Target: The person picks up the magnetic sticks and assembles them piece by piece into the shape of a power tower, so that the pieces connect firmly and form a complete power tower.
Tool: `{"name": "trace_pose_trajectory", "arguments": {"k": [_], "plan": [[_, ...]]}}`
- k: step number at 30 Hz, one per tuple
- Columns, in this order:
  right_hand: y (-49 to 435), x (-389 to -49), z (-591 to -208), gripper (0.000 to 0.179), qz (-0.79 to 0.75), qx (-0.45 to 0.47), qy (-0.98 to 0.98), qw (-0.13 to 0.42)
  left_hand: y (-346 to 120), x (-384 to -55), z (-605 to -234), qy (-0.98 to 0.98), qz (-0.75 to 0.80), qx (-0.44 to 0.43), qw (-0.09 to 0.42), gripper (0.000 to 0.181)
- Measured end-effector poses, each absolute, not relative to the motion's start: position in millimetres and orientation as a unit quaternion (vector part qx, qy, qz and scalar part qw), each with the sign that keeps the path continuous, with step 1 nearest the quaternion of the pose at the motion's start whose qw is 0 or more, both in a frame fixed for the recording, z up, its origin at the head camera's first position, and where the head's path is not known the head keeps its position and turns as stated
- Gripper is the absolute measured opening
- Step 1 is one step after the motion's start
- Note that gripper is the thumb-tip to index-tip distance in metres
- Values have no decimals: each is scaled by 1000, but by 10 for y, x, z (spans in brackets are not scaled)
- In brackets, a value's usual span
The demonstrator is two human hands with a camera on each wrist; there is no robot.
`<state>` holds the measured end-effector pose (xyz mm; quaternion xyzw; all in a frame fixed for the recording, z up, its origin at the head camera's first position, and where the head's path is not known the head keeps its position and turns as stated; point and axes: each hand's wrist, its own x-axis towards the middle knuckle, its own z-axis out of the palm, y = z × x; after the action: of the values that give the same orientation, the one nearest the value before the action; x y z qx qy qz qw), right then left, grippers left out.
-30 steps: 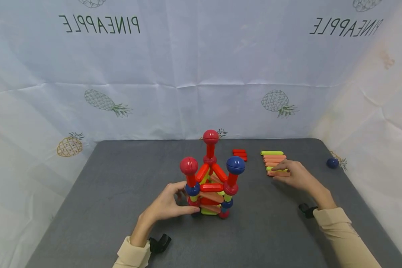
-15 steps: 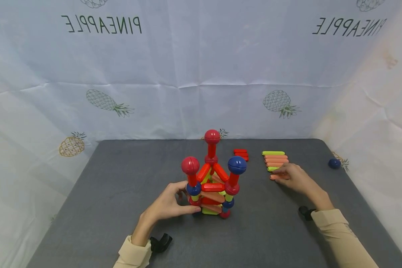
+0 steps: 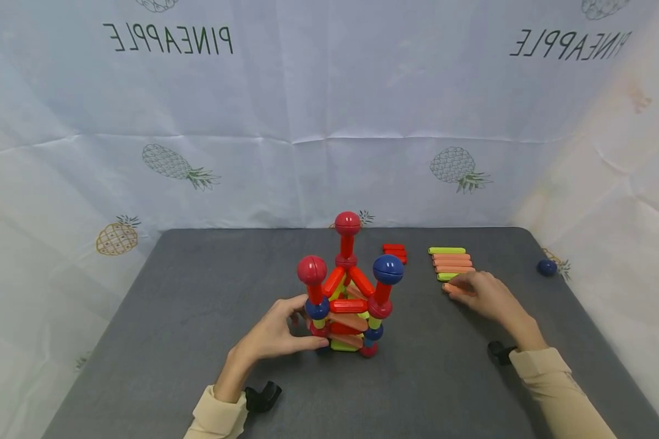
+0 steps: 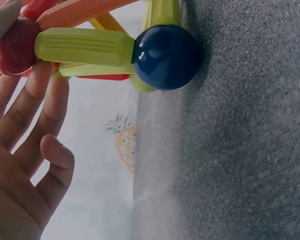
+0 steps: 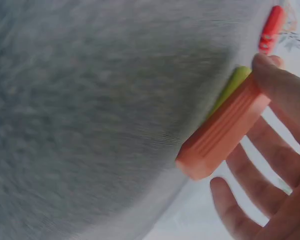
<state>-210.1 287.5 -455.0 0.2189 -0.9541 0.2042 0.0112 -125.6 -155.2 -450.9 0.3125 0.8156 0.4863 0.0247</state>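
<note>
A ball-and-rod tower of red, blue, yellow-green and orange toy parts stands upright on the dark table. My left hand grips its lower left side, thumb in front and fingers behind. In the left wrist view, thumb and fingers hold a red ball, joined by a yellow-green rod to a blue ball low down on the table side. At the right, my right hand pinches an orange rod at one end between thumb and fingers, near the row of rods; in the head view the hand mostly hides it.
Beyond the right hand lies a row of orange rods with yellow-green rods among them. Several short red rods lie behind the tower's right side. A loose dark blue ball sits at the right table edge, and a white pineapple-print cloth hangs behind.
The right hand has taken the nearest orange rod and drawn it slightly out of the row, toward the person. The left hand and the tower stay in place.
</note>
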Motion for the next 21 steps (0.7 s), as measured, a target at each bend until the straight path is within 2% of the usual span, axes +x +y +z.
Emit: {"name": "trace_pose_trajectory", "arguments": {"k": [6, 9, 11, 15, 18, 21], "plan": [[2744, -1957, -4288, 19, 240, 225, -938, 110, -1636, -1249, -4385, 830, 453, 320, 46, 50], [2634, -1864, -4019, 23, 277, 220, -921, 162, -1735, -1240, -4228, 838, 441, 320, 29, 48], [2562, -1797, -3817, 27, 320, 222, -900, 193, -1803, -1233, -4096, 838, 443, 319, -8, 47], [2374, -1642, -3388, 35, 447, 252, -824, 239, -1835, -1199, -3829, 820, 457, 320, -126, 50], [2186, -1520, -3088, 40, 528, 302, -749, 262, -1746, -1159, -3651, 795, 471, 322, -204, 53], [1956, -1414, -2832, 39, 586, 367, -667, 278, -1618, -1123, -3500, 773, 479, 327, -256, 50]]}}
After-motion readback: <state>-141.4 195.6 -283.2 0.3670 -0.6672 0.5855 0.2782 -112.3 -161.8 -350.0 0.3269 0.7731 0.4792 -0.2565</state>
